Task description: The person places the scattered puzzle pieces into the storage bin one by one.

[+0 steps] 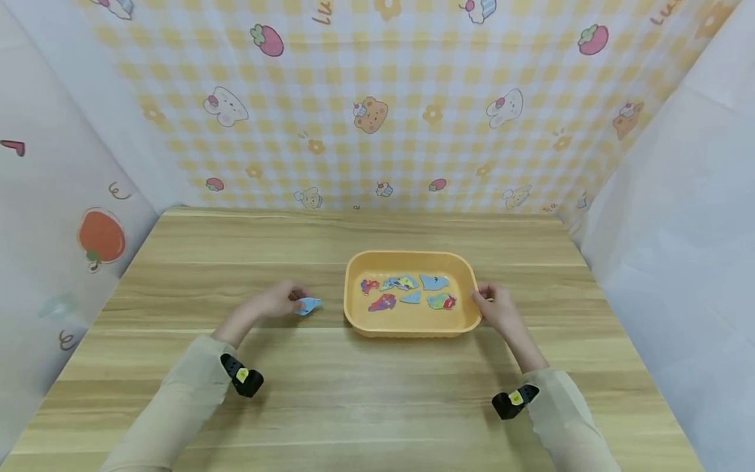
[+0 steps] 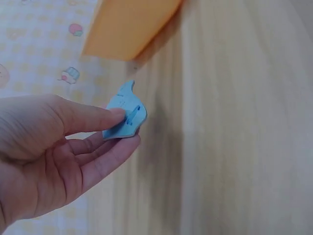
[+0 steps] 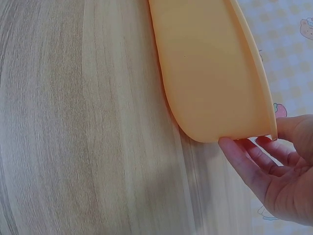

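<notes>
A light blue puzzle piece [image 2: 126,113] with dark blue marks is pinched between the thumb and fingers of my left hand [image 1: 282,300], just left of the yellow plastic tray [image 1: 413,330]. In the left wrist view the piece is held over the wooden tabletop, with part of the tray behind it. At the tray's right end, my right hand [image 1: 497,304] grips the rim; the right wrist view shows the fingers [image 3: 244,161] against the end wall and the thumb at the edge. Inside lie several flat pieces, among them a blue piece [image 1: 434,282] and a purple-red piece [image 1: 383,302].
The wooden table [image 1: 377,406] runs back to a yellow checked cloth [image 1: 377,157] with cartoon prints. White sheets [image 1: 678,216] hang at both sides. A small black device [image 1: 514,402] is strapped on each wrist.
</notes>
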Demonstrator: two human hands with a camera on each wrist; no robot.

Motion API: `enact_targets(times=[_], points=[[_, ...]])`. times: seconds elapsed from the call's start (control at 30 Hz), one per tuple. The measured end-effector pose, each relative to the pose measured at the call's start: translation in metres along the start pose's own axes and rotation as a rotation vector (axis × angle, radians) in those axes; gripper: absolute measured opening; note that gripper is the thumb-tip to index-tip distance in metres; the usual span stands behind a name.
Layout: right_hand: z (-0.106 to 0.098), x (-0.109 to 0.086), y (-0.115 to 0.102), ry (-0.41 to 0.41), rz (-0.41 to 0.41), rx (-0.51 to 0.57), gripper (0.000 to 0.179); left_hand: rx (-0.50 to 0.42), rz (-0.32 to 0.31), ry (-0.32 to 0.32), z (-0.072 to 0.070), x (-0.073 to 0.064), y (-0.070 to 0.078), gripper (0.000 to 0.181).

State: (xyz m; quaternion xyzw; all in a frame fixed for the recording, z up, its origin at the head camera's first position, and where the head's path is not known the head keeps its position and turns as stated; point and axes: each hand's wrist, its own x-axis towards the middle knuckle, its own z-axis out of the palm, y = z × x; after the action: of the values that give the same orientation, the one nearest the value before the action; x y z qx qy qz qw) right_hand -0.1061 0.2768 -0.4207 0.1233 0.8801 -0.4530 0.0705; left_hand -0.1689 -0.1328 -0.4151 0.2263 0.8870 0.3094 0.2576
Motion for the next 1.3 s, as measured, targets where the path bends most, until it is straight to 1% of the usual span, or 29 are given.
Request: enact_targets(times=[0.1, 0.13, 0.2, 0.37, 0.43, 0.57, 0.77, 0.97, 1.1, 1.3], points=[[0.0, 0.001, -0.001, -0.006, -0.01, 0.007, 0.032, -0.005, 0.026, 0.031, -0.005, 0.001, 0.003, 0.026], [0.001, 0.001, -0.002, -0.007, -0.01, 0.007, 0.032, -0.005, 0.026, 0.043, -0.007, 0.001, 0.004, 0.025], [0.001, 0.0, -0.002, -0.013, -0.006, 0.012, 0.031, -0.01, 0.019, 0.057, -0.01, 0.002, 0.009, 0.026], [-0.001, -0.001, -0.002, -0.003, -0.013, 0.009, 0.031, -0.045, 0.047, 0.098, -0.018, 0.009, 0.021, 0.026], [-0.001, -0.001, -0.002, -0.001, -0.016, 0.005, 0.031, -0.052, 0.065, 0.105, -0.02, 0.012, 0.026, 0.026], [-0.001, -0.001, -0.002, 0.004, -0.019, 0.001, 0.031, -0.036, 0.084, 0.114, -0.023, 0.018, 0.036, 0.025], [-0.002, 0.0, -0.001, 0.013, -0.024, 0.002, 0.029, -0.034, 0.113, 0.088, -0.02, 0.03, 0.053, 0.024], [-0.001, -0.001, -0.002, 0.011, -0.016, 0.009, 0.031, -0.019, 0.117, 0.052, -0.01, 0.047, 0.071, 0.024], [-0.001, -0.002, -0.001, 0.011, -0.019, 0.005, 0.03, -0.006, 0.151, 0.008, -0.001, 0.06, 0.084, 0.02], [0.002, 0.0, 0.0, 0.028, -0.028, 0.004, 0.029, -0.004, 0.177, -0.095, 0.012, 0.077, 0.1, 0.016]])
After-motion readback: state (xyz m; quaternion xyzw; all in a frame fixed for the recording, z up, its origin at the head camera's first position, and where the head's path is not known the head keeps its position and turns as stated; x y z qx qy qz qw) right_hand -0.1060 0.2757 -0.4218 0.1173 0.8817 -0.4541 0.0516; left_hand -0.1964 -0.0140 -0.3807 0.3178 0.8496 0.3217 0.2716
